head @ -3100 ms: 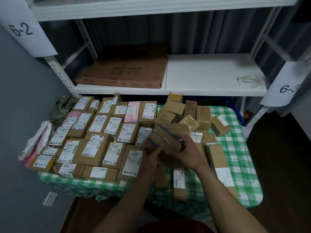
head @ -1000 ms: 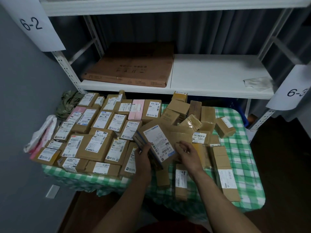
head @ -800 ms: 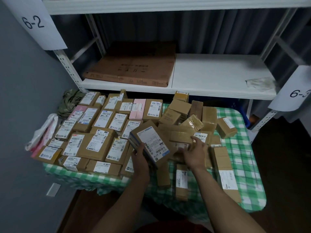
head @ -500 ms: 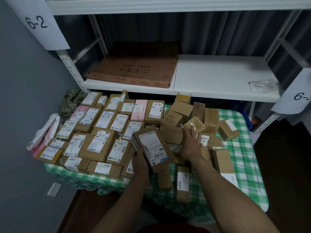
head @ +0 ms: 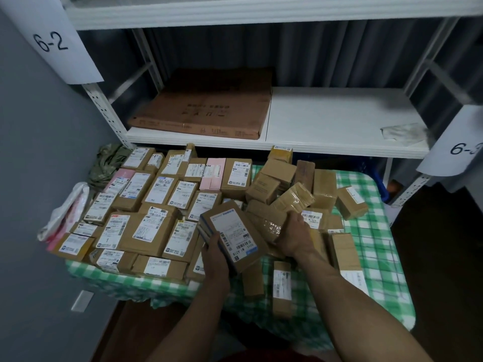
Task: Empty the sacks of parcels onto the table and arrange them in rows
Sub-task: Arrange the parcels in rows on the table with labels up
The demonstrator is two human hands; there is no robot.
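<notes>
Right grip (head: pixel 295 235) now round taped parcel (head: pixel 265 224)

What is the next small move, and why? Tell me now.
Probably set the labelled parcel in the left hand down, label up, at the right end of the arranged rows. It is lifted and tilted beside them, while the right hand grips a taped parcel in the loose heap.

Table w/ green check cloth (head: pixel 376 259) carries labelled parcels (head: pixel 146 228); shelf (head: pixel 326 121) holds flat carton (head: pixel 206 108).
</notes>
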